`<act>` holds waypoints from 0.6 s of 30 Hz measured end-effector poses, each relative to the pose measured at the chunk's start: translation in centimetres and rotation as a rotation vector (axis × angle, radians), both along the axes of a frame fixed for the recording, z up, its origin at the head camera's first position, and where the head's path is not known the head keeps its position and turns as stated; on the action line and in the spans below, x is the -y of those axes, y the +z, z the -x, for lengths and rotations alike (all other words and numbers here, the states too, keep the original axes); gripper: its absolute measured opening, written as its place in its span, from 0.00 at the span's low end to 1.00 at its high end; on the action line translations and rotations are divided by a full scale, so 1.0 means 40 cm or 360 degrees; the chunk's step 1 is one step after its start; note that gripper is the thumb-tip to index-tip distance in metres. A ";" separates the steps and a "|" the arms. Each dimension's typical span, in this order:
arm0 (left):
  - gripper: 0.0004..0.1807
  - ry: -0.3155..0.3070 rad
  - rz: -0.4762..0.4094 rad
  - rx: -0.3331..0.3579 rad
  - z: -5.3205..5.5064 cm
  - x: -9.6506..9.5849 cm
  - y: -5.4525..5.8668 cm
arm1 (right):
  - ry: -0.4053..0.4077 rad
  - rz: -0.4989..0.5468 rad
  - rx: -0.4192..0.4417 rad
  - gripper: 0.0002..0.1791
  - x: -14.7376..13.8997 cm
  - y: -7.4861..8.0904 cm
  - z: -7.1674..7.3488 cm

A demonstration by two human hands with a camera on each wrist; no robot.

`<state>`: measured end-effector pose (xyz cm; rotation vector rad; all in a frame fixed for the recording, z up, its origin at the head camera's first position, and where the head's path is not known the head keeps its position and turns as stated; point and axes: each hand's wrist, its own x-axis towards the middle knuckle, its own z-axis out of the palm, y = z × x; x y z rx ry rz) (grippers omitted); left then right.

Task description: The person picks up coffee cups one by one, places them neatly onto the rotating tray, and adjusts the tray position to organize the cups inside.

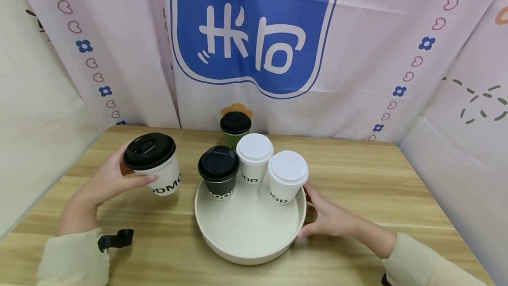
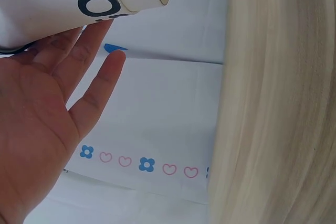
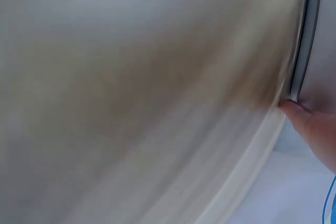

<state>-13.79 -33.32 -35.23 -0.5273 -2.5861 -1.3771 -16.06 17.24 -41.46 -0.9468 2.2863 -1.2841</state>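
On the left, my left hand [image 1: 105, 184] holds a white paper cup [image 1: 164, 178] with a black lid, thumb across its front. The cup is tilted slightly and raised over the table. In the left wrist view, fingers lie behind this white cup [image 2: 52, 3], the little finger extended apart. My right hand [image 1: 331, 216] grips the right side of a round cream tray [image 1: 246, 233], thumb at the lower rim. Standing in the tray are a black-lidded dark cup [image 1: 219, 175], a white-lidded cup [image 1: 254, 156] and another white-lidded cup [image 1: 286, 175] nearest the right hand.
Behind the tray stands a green cup [image 1: 236, 127] with a black lid, partly hidden. The wooden table [image 1: 357, 180] ends at a printed cloth backdrop [image 1: 357, 56], with cloth walls at both sides. A black strap [image 1: 115, 239] sticks out from the left sleeve.
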 end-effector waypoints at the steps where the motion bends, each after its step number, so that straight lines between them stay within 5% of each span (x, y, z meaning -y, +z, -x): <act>1: 0.45 -0.0003 0.0001 -0.0001 0.001 -0.001 0.001 | -0.0014 0.0017 0.0002 0.73 0.002 -0.001 -0.004; 18: 0.43 -0.0061 -0.0004 -0.0017 -0.017 -0.040 0.003 | -0.0139 -0.0023 -0.0084 0.78 0.021 -0.004 -0.048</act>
